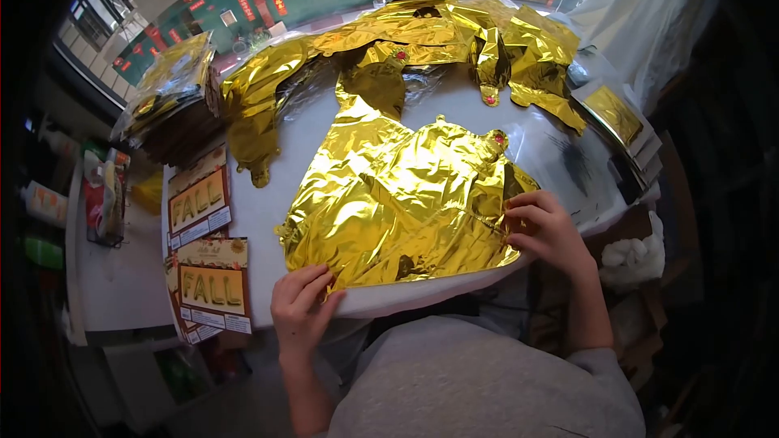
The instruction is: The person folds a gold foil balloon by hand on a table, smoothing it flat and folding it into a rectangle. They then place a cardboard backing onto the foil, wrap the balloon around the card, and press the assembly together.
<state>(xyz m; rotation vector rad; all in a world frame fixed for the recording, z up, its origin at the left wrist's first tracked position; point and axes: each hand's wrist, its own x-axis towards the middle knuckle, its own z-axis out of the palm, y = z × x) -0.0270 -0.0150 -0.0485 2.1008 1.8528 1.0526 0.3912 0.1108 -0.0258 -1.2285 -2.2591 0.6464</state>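
Observation:
A flat, uninflated gold foil balloon [389, 203] lies crinkled over the near part of the white table [304, 126]. My left hand [302, 308] pinches its near left edge with fingers and thumb. At its right edge, my right hand [550, 231] holds the foil between thumb and fingers. A small red spot [499, 138] shows on a tab at the balloon's upper right. Behind it, more flat gold foil balloons [357, 32] are heaped along the far side, some with red-marked tabs.
Printed FALL packages [213, 285] are stacked at the table's left edge. A pile of clear-wrapped packets [174, 85] stands at the back left. To the right are a clear plastic sheet [560, 166] and packets with a gold picture [614, 113]. White plastic sheeting [641, 24] hangs at the back right.

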